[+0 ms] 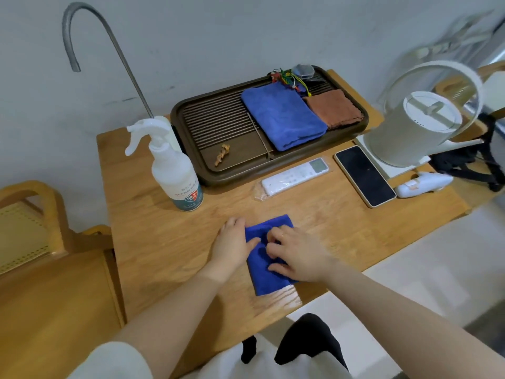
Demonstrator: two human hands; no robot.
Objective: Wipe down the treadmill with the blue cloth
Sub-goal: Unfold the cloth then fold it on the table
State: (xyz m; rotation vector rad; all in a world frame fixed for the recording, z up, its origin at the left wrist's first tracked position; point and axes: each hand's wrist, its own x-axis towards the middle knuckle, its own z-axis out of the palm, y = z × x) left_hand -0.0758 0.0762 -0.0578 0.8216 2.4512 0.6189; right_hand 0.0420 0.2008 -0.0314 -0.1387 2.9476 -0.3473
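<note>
A small folded blue cloth (263, 272) lies flat on the wooden table (153, 242) near its front edge. My left hand (232, 246) rests on the cloth's left edge with the thumb laid over the fabric. My right hand (296, 254) lies on top of the cloth, fingers curled and pressing into it. A second, larger folded blue cloth (282, 117) sits in the dark tray (216, 127) at the back. No treadmill is in view.
A white spray bottle (172, 170) stands left of the tray. A brown cloth (334, 109), a remote (295, 176), a phone (364, 176), a white kettle (418, 124) and a small white device (420, 184) lie behind and right. A wooden chair (35, 222) stands at left.
</note>
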